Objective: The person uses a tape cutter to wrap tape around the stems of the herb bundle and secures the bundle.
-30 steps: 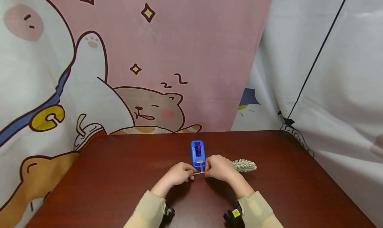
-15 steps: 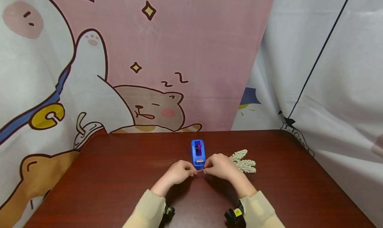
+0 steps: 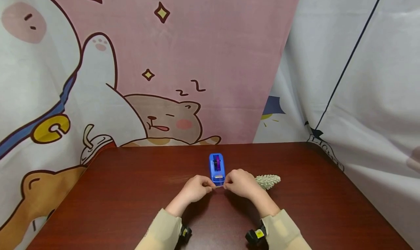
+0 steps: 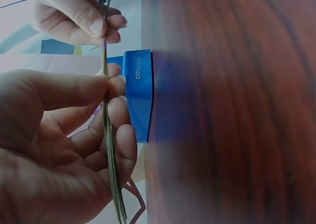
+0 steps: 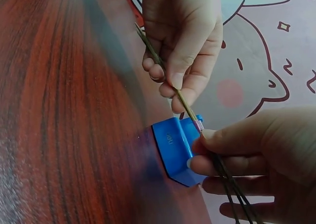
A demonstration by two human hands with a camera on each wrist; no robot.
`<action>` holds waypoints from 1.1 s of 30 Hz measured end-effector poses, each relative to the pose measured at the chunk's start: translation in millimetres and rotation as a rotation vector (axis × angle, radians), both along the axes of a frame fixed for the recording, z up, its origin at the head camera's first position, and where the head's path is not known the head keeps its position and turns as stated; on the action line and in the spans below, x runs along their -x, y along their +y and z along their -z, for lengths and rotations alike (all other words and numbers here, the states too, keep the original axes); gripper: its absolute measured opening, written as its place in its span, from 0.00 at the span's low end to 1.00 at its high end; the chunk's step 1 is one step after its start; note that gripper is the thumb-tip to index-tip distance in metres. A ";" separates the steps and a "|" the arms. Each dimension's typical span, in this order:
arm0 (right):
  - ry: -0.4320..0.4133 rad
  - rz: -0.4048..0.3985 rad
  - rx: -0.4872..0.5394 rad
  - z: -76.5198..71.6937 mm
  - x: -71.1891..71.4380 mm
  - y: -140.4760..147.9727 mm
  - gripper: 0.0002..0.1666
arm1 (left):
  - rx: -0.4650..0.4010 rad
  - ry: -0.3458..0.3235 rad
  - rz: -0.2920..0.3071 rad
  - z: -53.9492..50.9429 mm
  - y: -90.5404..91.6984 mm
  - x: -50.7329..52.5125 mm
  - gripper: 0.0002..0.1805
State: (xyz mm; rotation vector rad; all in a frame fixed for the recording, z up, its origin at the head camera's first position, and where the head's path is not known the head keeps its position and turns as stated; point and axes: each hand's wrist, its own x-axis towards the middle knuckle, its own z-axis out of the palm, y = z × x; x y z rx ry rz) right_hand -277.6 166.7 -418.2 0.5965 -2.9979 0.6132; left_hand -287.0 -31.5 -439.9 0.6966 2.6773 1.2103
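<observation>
My left hand (image 3: pixel 196 188) and right hand (image 3: pixel 242 183) pinch a thin bundle of stems in front of the blue tape dispenser (image 3: pixel 217 167). Pale green flower heads (image 3: pixel 268 181) stick out to the right behind the right hand. In the left wrist view the left hand (image 4: pixel 69 130) holds the stems (image 4: pixel 109 150) between thumb and curled fingers. A pinkish-purple band (image 5: pixel 199 124) wraps the stems beside the right thumb in the right wrist view, where the right hand (image 5: pixel 256 157) grips them and several thin stems (image 5: pixel 232 184) spread past its fingers.
The dispenser stands on the dark red-brown table (image 3: pixel 137 191), just beyond the fingertips. Behind the table hangs a cloth with cartoon animals (image 3: pixel 170 122); a white cloth (image 3: pixel 370 97) hangs at the right.
A clear tape strip seen earlier between dispenser and stems no longer shows. The flower heads spread apart and then came together again, as if the bundle turned. Both hands stayed nearly in place.
</observation>
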 end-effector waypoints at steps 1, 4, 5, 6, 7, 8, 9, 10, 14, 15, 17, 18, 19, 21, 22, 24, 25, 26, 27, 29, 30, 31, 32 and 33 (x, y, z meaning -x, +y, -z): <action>0.009 0.001 0.002 0.3 0.0 -0.1 0.09 | -0.003 -0.001 -0.002 0.7 0.0 0.2 0.05; 0.043 0.012 0.002 0.9 0.2 -0.2 0.09 | -0.017 0.006 -0.009 1.0 -0.1 0.4 0.04; 0.052 0.015 0.002 1.0 0.3 -0.2 0.09 | -0.020 0.008 -0.012 1.0 -0.1 0.5 0.04; 0.061 0.021 0.001 1.1 0.5 -0.3 0.09 | -0.024 0.015 -0.013 1.2 0.0 0.7 0.04; 0.069 0.025 -0.001 1.4 0.8 -0.3 0.09 | -0.025 0.014 -0.017 0.9 0.2 0.7 0.04; 0.075 0.031 -0.003 1.6 1.1 -0.4 0.09 | -0.027 0.014 -0.022 0.6 0.3 0.7 0.04; 0.078 0.035 -0.003 1.9 1.4 -0.5 0.09 | -0.026 0.012 -0.027 0.1 0.4 0.4 0.04; 0.080 0.037 0.000 2.2 1.5 -0.5 0.09 | -0.027 0.013 -0.031 0.2 0.6 0.4 0.04; 0.082 0.049 0.015 4.5 2.5 -0.7 0.10 | -0.019 0.015 -0.046 0.1 1.3 0.0 0.05; 0.082 0.051 0.018 5.2 2.7 -0.8 0.10 | -0.018 0.019 -0.047 0.4 1.3 0.0 0.05; 0.082 0.055 0.024 6.7 3.2 -1.0 0.11 | -0.016 0.024 -0.047 0.4 1.3 0.0 0.05; 0.081 0.056 0.026 7.5 3.4 -1.0 0.11 | -0.017 0.024 -0.048 0.2 1.2 -0.1 0.05; 0.079 0.058 0.029 8.3 3.7 -1.2 0.11 | -0.016 0.022 -0.049 0.1 1.1 -0.2 0.05; 0.076 0.059 0.032 9.8 4.2 -1.3 0.11 | -0.013 0.015 -0.053 0.2 0.9 -0.3 0.04; 0.073 0.059 0.036 10.3 4.4 -1.3 0.11 | -0.012 0.011 -0.055 0.0 0.8 -0.4 0.04; 0.069 0.057 0.045 10.8 4.8 -1.3 0.11 | -0.011 0.009 -0.058 -0.3 0.3 -0.6 0.04; 0.067 0.056 0.051 10.8 4.8 -1.2 0.10 | -0.012 0.010 -0.059 -0.6 -0.1 -0.6 0.04; 0.067 0.053 0.055 10.8 4.9 -1.1 0.10 | -0.014 0.014 -0.059 -0.7 -0.5 -0.6 0.04; 0.067 0.049 0.061 10.5 5.0 -1.0 0.10 | -0.016 0.018 -0.058 -0.8 -0.8 -0.6 0.04; 0.063 0.041 0.075 9.8 5.0 -0.7 0.09 | -0.022 0.028 -0.055 -1.1 -1.3 -0.7 0.04; 0.060 0.037 0.080 9.3 4.9 -0.5 0.09 | -0.024 0.032 -0.054 -1.3 -1.5 -0.8 0.04; 0.055 0.033 0.085 8.9 4.9 -0.3 0.08 | -0.023 0.036 -0.054 -1.1 -1.4 -0.8 0.04; 0.050 0.028 0.089 8.4 4.7 -0.1 0.07 | -0.022 0.040 -0.053 -0.8 -1.3 -1.0 0.04; 0.042 0.024 0.094 8.0 4.5 0.2 0.06 | -0.021 0.043 -0.053 -0.6 -1.2 -1.1 0.04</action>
